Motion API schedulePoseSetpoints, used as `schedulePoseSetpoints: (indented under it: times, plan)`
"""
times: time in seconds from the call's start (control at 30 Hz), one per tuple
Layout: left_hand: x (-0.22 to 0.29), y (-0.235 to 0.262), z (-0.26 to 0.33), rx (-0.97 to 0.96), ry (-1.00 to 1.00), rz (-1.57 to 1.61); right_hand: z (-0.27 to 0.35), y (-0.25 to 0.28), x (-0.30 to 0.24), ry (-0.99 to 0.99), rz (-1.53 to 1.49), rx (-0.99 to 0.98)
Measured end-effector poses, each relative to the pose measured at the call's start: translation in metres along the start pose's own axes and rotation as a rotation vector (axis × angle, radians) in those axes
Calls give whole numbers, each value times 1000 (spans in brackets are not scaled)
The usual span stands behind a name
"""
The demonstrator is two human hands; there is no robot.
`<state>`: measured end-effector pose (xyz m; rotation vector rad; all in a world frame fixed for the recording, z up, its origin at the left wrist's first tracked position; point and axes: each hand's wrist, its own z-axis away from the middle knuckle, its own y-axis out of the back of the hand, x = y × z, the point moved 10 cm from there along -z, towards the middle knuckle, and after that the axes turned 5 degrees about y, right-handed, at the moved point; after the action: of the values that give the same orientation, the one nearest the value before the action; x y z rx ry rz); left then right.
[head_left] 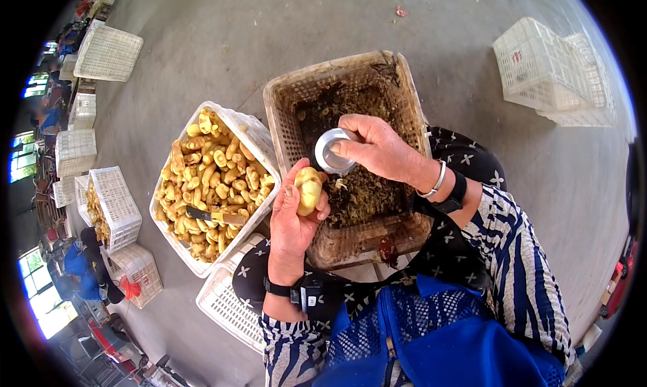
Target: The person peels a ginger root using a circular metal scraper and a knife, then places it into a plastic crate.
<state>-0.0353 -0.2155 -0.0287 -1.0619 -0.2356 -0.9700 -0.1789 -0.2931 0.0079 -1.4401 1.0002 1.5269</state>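
Observation:
My left hand holds a pale yellow piece of ginger over the near edge of a brown basket. My right hand grips a small round metal cup-shaped tool just above the piece, over the basket. The basket holds dark peelings and scraps. To my left stands a white crate heaped with several yellow ginger pieces, and a knife lies on top of them.
An upturned white crate sits under my left forearm. More white crates stand at the far left, two others at the far right. A person in blue crouches at the lower left by another crate of ginger. Concrete floor all round.

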Motion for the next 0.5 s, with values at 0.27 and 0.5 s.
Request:
schedulePoseSetpoints:
  times: [0.27, 0.5]
  plan:
    - [13, 2, 3, 60, -176, -589, 5, -3, -8, 75, 42, -85]
    - [9, 3, 6, 22, -164, -512, 7, -9, -3, -10, 43, -78]
